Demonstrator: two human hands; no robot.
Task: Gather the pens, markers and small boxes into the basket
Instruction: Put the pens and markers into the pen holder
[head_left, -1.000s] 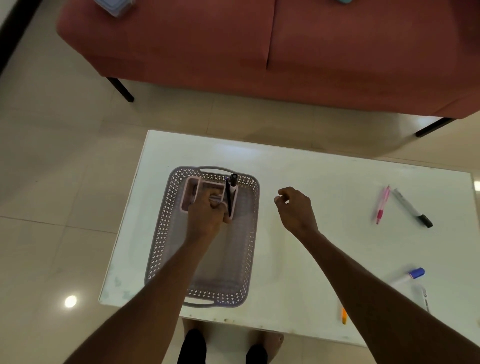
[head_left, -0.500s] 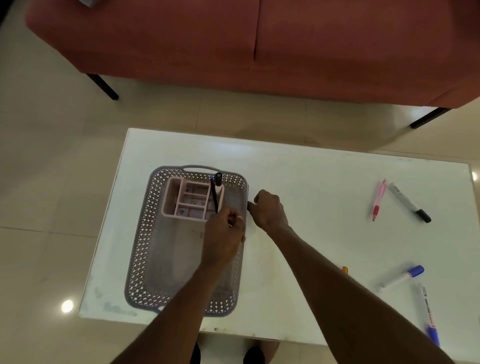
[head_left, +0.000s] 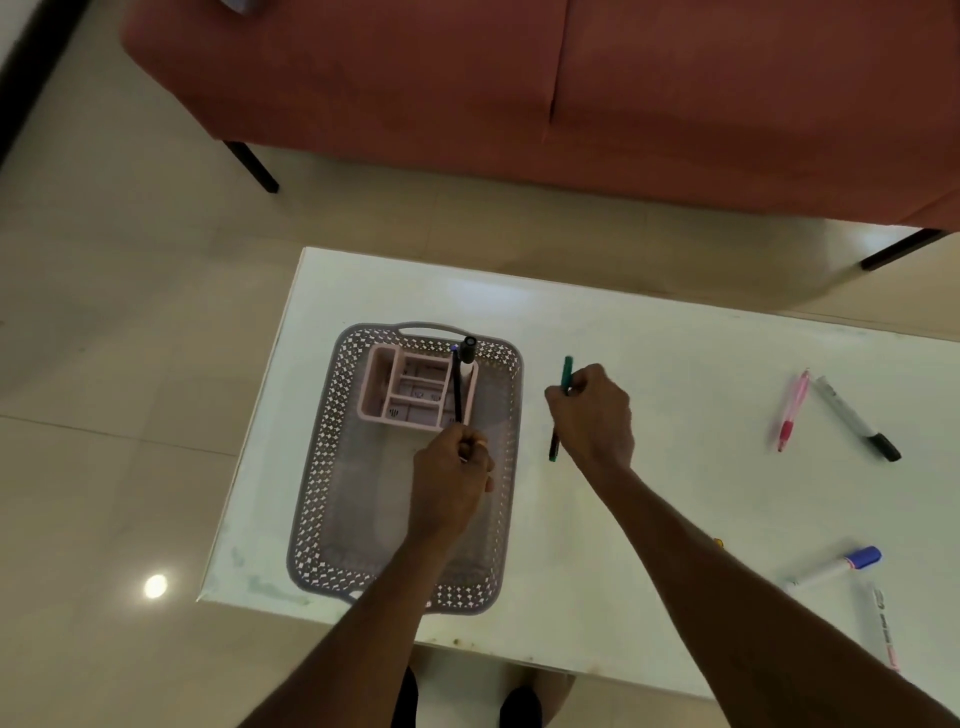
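Head view: print runs along the white marker (head_left: 881, 626) at the table's (head_left: 675, 353) near right edge, too small to read. The right hand (head_left: 592, 410) has its fingers (head_left: 558, 392) pinched on a green pen (head_left: 560, 408), which half a second ago was not in its grip. The left hand (head_left: 452, 478) is curled shut over the grey basket (head_left: 511, 467), its fingers closed on a thin black pen (head_left: 457, 387) standing in the pink organizer (head_left: 382, 387) beyond them.
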